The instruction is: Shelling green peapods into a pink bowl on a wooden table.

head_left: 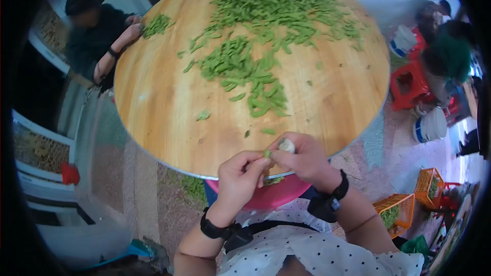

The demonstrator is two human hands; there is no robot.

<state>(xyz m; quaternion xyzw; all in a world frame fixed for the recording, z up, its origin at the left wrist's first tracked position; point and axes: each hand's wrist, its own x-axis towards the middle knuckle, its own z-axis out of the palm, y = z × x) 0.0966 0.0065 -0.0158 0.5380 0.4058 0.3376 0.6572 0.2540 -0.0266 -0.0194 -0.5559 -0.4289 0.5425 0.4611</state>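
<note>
Over the near edge of a round wooden table (163, 92), my two hands meet above a pink basin (271, 198). My left hand (239, 175) is closed, thumb and forefinger pinching a small green bean pod (267, 153). The fingertips of my right hand (305, 157) press against the same pod from the other side. At the right hand's fingers sits a small white roundish thing (286, 145); its kind is unclear. A loose pile of green bean pods (276, 7) covers the table's far part and trails toward me. One stray pod (267, 131) lies just beyond my hands.
At the far left a person in dark clothes (84, 36) handles a small heap of pods (157, 25). To the right stand a red stool (409, 84), a white bucket (430, 125) and orange crates (399, 212) with greens. More greens (192, 188) lie below the table's near edge.
</note>
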